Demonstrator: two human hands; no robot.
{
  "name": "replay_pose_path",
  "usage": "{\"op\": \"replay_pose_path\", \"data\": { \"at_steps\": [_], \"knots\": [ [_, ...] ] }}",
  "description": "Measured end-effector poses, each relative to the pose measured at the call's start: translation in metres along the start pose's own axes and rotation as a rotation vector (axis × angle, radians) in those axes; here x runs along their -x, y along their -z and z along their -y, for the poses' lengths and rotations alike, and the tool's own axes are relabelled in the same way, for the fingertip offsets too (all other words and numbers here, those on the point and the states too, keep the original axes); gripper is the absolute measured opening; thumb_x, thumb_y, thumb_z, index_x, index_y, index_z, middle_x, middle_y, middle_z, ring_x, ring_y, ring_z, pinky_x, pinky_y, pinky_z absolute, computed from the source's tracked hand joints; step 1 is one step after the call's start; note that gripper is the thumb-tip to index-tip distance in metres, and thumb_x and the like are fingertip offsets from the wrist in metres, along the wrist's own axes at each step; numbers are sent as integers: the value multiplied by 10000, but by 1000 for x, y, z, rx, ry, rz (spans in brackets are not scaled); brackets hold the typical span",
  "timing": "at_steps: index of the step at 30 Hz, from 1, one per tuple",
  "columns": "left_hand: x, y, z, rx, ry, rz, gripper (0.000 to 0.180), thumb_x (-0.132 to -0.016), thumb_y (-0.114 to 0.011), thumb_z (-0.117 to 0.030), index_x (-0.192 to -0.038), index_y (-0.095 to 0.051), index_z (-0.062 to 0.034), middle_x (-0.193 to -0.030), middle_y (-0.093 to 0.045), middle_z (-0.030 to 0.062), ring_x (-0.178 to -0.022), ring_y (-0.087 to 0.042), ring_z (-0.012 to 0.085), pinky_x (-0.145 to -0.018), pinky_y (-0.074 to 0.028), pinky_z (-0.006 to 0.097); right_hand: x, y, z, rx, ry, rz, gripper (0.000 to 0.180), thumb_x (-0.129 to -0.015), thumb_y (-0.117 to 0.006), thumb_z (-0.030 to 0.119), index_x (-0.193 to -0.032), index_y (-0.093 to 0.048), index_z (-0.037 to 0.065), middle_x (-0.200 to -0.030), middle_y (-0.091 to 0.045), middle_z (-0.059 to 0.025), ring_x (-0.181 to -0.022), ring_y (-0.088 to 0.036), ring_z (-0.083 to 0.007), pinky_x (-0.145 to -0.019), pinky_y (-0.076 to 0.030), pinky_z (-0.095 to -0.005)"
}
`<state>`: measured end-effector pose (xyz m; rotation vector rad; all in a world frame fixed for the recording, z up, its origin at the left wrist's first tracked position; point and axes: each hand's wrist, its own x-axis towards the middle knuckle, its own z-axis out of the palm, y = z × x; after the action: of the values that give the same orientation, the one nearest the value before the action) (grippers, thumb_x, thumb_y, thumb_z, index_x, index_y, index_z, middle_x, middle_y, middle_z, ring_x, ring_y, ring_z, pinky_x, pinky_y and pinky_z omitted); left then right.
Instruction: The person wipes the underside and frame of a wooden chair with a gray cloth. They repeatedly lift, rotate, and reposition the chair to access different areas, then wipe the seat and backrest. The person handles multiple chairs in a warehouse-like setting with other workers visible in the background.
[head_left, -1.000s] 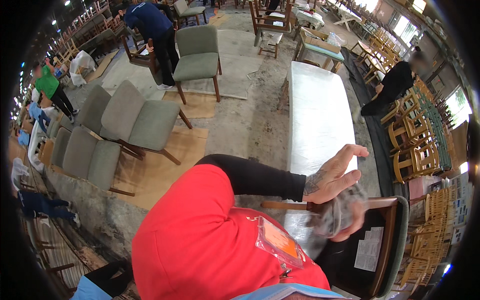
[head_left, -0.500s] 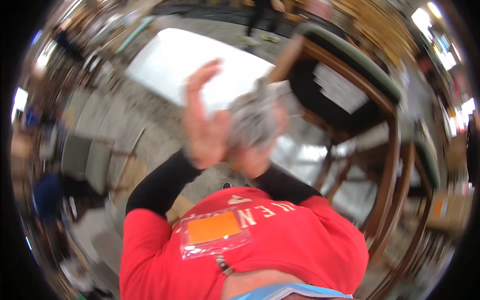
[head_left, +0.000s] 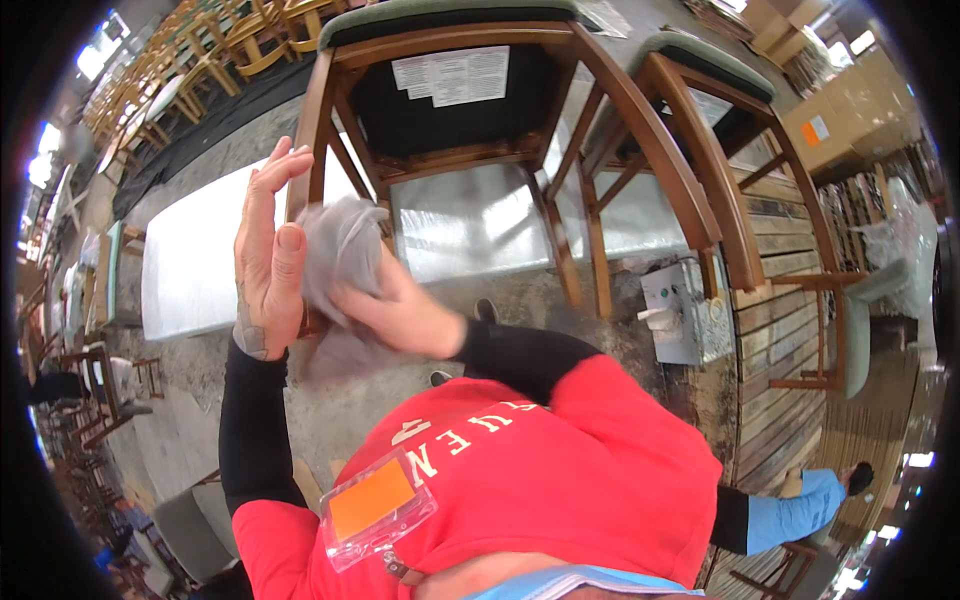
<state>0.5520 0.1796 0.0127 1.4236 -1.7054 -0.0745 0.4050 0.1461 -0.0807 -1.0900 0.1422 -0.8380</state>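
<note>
Grey cloth [head_left: 340, 250] pressed between two raised hands, in front of an upturned wooden chair [head_left: 460, 130].

Left hand [head_left: 265, 250] stands flat, fingers straight and open, palm against the cloth. Right hand [head_left: 395, 315] grips the cloth's lower folds, fingers curled closed. Behind the chair lies a white tabletop [head_left: 190, 270].

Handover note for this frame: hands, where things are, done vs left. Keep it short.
Left hand: raised, open, fingers straight, palm against the grey cloth.
Right hand: closed on the cloth from the other side, pressing it into the left palm.
Cloth is bunched between both hands, up off every surface, in front of the near wooden chair with its dark seat underside and paper label; a second chair stands to its right.
Done: cloth in hand.
Left: the cloth touches no chair yet.
</note>
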Motion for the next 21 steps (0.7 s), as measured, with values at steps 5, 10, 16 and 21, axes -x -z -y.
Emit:
{"op": "replay_pose_path", "data": {
  "at_steps": [5, 10, 16, 21],
  "knots": [
    [-16, -1, -9, 191, -3, 447, 398, -977, -506, -384, -1078, -662, -31, -827, -690, 128, -902, -703, 291, -1213, -214, 524, 37, 109, 175, 1427, 554, -441, 636, -628, -799, 87, -1219, -576, 12, -1150, -611, -150, -1032, -650, -309, -894, -526, -390],
    [-25, -5, -15, 84, -151, 628, 282, -852, -747, -371, -834, -681, -98, -477, -517, 5, -453, -577, 196, -473, -424, 328, 47, 175, 240, 2346, -304, -345, 714, -723, -782, 183, -1391, -545, 268, -1386, -520, -238, -1045, -637, -489, -886, -552, -501],
    [-11, -5, -7, 144, -156, 537, 264, -816, -790, -333, -765, -637, -124, -466, -452, 0, -433, -520, 214, -526, -406, 329, -80, 272, 258, 2273, -421, -58, 879, -693, -756, 272, -1453, -375, 48, -999, -681, -292, -973, -669, -445, -866, -546, -483],
    [-6, -8, -4, 227, -111, 485, 253, -805, -805, -295, -734, -630, -127, -476, -419, 5, -429, -471, 198, -520, -371, 334, -177, 296, 215, 2486, -250, -243, 301, -773, -727, 248, -989, -700, 39, -933, -725, -176, -873, -712, -320, -767, -577, -408]
  ]
}}
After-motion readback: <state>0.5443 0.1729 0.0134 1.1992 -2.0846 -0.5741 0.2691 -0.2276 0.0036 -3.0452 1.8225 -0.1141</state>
